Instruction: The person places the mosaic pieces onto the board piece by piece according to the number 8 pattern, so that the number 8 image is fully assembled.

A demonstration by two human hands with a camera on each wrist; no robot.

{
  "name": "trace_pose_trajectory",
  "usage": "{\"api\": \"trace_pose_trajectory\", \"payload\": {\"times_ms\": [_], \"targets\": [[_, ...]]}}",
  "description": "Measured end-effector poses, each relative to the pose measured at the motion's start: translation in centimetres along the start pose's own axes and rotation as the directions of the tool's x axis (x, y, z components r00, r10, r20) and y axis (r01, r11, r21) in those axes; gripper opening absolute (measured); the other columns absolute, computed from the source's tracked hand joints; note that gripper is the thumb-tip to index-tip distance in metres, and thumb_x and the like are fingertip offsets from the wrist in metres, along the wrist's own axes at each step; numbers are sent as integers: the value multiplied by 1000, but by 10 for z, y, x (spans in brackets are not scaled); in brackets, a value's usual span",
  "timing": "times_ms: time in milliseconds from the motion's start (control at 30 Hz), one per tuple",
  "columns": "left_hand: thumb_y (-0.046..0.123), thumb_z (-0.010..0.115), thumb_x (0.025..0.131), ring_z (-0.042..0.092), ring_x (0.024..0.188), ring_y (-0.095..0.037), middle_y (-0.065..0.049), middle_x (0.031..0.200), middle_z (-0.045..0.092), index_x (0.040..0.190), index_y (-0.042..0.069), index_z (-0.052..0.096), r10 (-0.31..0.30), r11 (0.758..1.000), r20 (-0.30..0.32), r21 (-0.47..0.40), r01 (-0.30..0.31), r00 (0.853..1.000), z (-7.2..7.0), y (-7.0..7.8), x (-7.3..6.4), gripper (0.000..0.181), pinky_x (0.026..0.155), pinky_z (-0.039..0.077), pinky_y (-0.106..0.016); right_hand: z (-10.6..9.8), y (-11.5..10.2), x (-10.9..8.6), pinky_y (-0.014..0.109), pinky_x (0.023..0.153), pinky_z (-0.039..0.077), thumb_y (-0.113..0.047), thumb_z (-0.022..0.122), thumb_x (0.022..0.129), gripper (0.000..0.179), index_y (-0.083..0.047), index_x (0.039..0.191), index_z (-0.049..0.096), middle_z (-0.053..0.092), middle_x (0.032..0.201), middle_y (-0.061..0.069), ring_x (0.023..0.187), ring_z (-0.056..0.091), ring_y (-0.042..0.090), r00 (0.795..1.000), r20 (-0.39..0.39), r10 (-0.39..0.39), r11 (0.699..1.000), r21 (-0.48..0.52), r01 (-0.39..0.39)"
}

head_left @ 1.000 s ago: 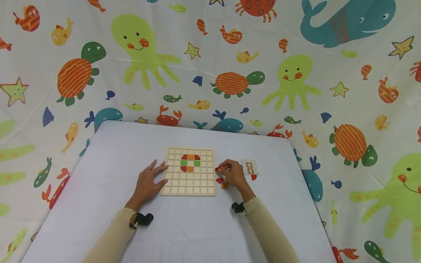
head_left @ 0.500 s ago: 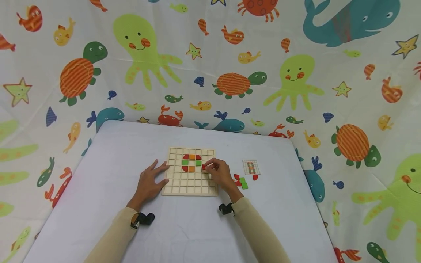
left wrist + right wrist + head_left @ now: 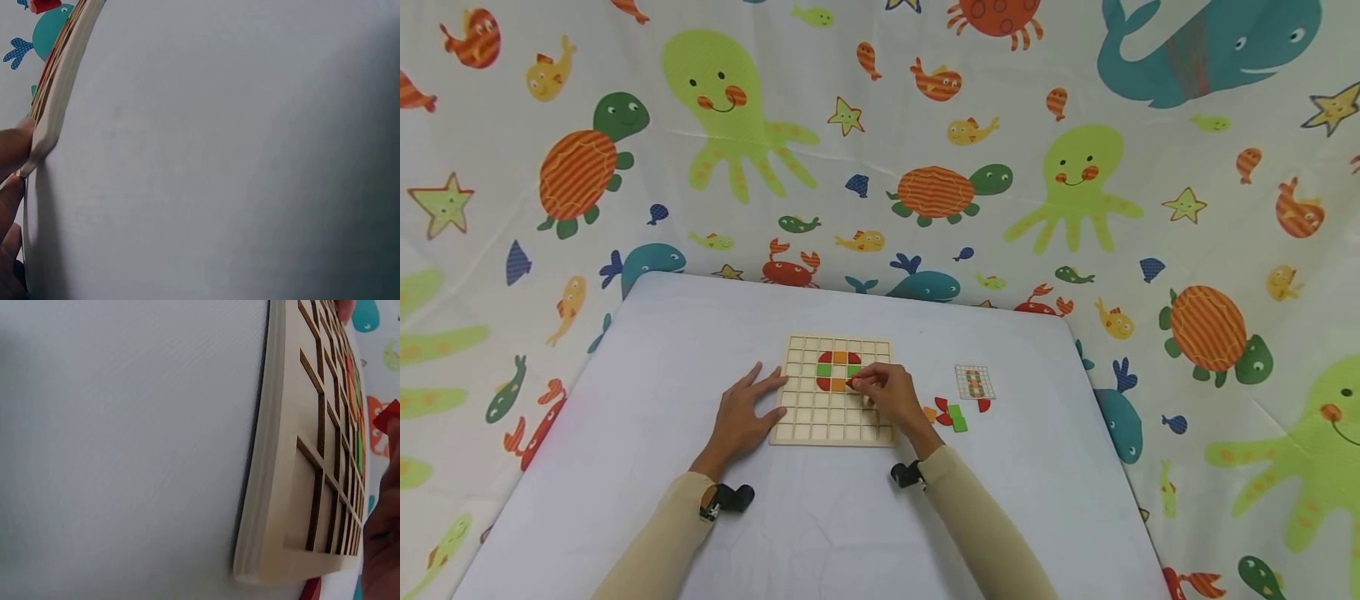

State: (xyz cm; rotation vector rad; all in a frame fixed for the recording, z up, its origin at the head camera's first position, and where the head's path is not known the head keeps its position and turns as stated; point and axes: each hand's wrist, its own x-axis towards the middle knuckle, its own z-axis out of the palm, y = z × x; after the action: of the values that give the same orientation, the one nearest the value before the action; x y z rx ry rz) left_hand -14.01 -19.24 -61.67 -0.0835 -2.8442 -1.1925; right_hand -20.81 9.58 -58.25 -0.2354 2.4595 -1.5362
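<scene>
A wooden grid board [image 3: 823,429] lies on the white table, with red, orange and green tiles set in a rounded shape in its upper middle cells. My right hand [image 3: 891,398] is over the board's right part and pinches a red tile [image 3: 389,416] between thumb and fingers, just beside the lower orange tile [image 3: 838,385]. My left hand [image 3: 739,421] is spread at the board's left edge, its thumb and fingers touching the rim. The right wrist view shows the red tile above the grid, partly cut off by the frame.
Right of the board lie loose green tiles [image 3: 957,417], red tiles [image 3: 942,405] and an orange tile [image 3: 929,413]. Beyond them is a small grid card [image 3: 974,382] with a coloured pattern, and a red tile [image 3: 984,405] by its lower edge. A sea-animal cloth hangs behind the table.
My right hand has carried the red tile leftward from beside the board to over the cells near the orange tile. Loose green tiles have come into view. The left hand stays at the board's edge.
</scene>
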Motion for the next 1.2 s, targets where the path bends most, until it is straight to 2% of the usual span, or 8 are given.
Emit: {"api": "trace_pose_trajectory", "payload": {"times_ms": [200, 367, 467, 767, 933, 1133, 1200], "targets": [[17, 79, 92, 28, 161, -45, -15, 165, 48, 149, 11, 62, 0, 1000, -2, 4, 0, 1000, 2, 1, -1, 60, 126, 19, -72, 8, -2, 1, 24, 67, 50, -22, 77, 98, 6, -17, 100, 80, 74, 92, 0, 82, 60, 15, 992, -98, 77, 993, -84, -86], [17, 79, 92, 28, 161, -45, -16, 165, 48, 149, 11, 62, -1, 1000, -2, 3, 1, 1000, 2, 2, -2, 59, 125, 19, -73, 15, -2, 3, 25, 65, 48, -16, 79, 96, 6, -13, 99, 75, 73, 84, 4, 75, 60, 11, 987, -154, 46, 988, -141, -68], [17, 79, 93, 28, 161, -46, -15, 165, 48, 149, 11, 62, -1, 1000, 3, 5, 0, 1000, 1, 4, -2, 59, 125, 19, -73, 18, -4, 3, 25, 64, 48, -16, 79, 95, 7, -13, 97, 73, 72, 80, 2, 72, 61, 10, 982, -185, 32, 980, -187, -68], [17, 79, 93, 27, 161, -46, -16, 165, 47, 150, 11, 61, 2, 1000, 3, 12, -2, 1000, 3, 3, 0, 60, 125, 19, -73, 20, -10, 2, 23, 62, 47, -12, 75, 94, 7, -12, 89, 72, 69, 77, -1, 70, 59, 10, 973, -230, 19, 945, -313, -92], [18, 79, 93, 27, 161, -46, -17, 167, 45, 150, 12, 61, -1, 1000, 8, 20, 1, 1000, 2, 2, 1, 60, 125, 19, -74, 21, -12, 1, 25, 59, 45, -12, 76, 93, 8, -11, 88, 69, 68, 75, 1, 68, 59, 13, 966, -256, 40, 953, -279, -113], [17, 78, 93, 28, 160, -47, -18, 166, 45, 150, 11, 61, 2, 1000, -2, 24, -2, 1000, 0, 1, 0, 60, 124, 19, -75, 29, -12, 4, 25, 56, 42, -20, 73, 96, 10, -16, 90, 66, 68, 80, -3, 71, 60, 11, 968, -243, 65, 937, -320, -144], [17, 78, 93, 28, 160, -48, -18, 166, 46, 150, 11, 61, 3, 1000, 1, 22, -3, 1000, 1, 1, 0, 59, 124, 19, -75, 28, -13, 3, 26, 57, 41, -21, 75, 96, 11, -16, 92, 66, 67, 80, -2, 72, 59, 12, 968, -239, 72, 939, -311, -147]]}}
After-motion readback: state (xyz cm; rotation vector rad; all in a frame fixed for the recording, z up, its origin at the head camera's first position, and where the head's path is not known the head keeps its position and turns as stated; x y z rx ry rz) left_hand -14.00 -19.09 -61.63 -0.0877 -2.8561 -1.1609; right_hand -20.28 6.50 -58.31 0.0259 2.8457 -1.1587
